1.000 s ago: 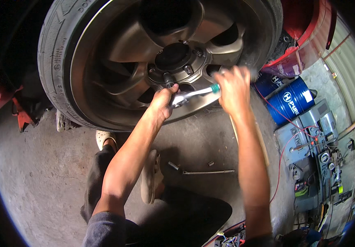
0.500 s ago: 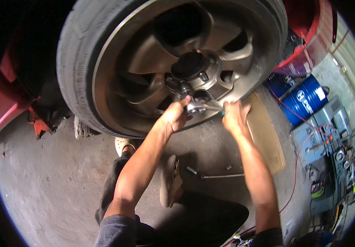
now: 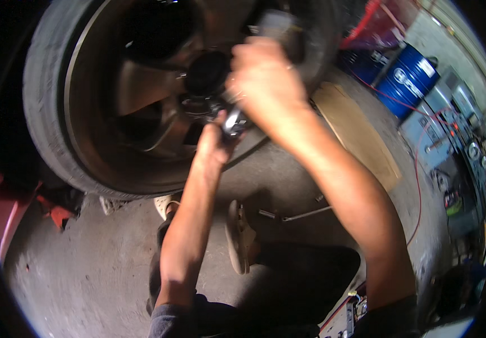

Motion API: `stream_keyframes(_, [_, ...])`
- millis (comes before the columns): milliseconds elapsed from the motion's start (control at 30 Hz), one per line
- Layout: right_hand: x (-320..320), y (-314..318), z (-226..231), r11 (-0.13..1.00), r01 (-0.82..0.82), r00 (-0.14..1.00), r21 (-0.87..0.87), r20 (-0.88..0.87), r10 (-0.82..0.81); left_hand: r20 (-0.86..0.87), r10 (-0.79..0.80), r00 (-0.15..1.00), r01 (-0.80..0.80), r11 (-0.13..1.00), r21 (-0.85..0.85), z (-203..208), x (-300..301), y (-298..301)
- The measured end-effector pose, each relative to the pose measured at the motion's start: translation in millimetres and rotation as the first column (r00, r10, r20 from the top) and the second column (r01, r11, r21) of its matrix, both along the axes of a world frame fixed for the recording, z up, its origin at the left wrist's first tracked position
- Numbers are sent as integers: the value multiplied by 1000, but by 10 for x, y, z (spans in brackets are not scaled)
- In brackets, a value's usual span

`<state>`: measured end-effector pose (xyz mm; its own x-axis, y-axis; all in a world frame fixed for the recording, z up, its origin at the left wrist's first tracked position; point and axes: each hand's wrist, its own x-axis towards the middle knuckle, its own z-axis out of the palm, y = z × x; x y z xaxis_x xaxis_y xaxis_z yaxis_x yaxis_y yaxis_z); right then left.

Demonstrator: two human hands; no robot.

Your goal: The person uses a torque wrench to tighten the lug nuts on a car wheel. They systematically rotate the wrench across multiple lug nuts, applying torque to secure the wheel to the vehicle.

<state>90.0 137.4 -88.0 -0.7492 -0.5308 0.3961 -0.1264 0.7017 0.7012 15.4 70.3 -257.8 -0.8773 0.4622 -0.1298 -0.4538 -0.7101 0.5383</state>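
Observation:
A car wheel with a bronze-coloured rim [image 3: 141,93] and a grey tyre [image 3: 45,121] fills the upper left. Low by its hub, my left hand [image 3: 214,143] is closed about the shiny head of a ratchet wrench [image 3: 234,123], thumb along it. A socket on the ratchet points into the rim; where it seats is too dark to make out. My right hand [image 3: 265,76], smeared by motion, is a fist above and right of the ratchet head, wrapped round the handle. A grey blur just beyond that fist cannot be made out.
On the concrete floor lie a socket [image 3: 266,214] and a long metal bar [image 3: 307,214]. Flat cardboard [image 3: 358,135] lies right of the wheel. Farther right stand a blue drum [image 3: 409,81], grey toolboxes [image 3: 423,132] and a red hose [image 3: 419,197]. An orange-red stand [image 3: 57,211] is at left.
My right hand has swung up and left with the ratchet handle, from right of the ratchet head to above it. My left hand stays at the head. The view has shifted right.

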Motion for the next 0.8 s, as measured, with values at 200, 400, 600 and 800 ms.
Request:
stream_keyframes(200, [-246, 599, -1532, 454, 573, 799, -683, 340, -497, 200, 8, 980, -34, 991, 132, 28, -162, 69])
stream_keyframes(400, [-354, 482, -1884, 253, 803, 581, -540, 805, -124, 179, -102, 979, 54, 965, 256, -35, -189, 50])
stream_keyframes(600, [-263, 480, -797, 914, 394, 916, -94, 114, -383, 186, 75, 980, -110, 976, 186, -62, -126, 81])
stream_keyframes(800, [-151, -555, -614, 534, 74, 995, 842, -96, 14, -151, 342, 927, -374, 826, -422, 330, 201, 20])
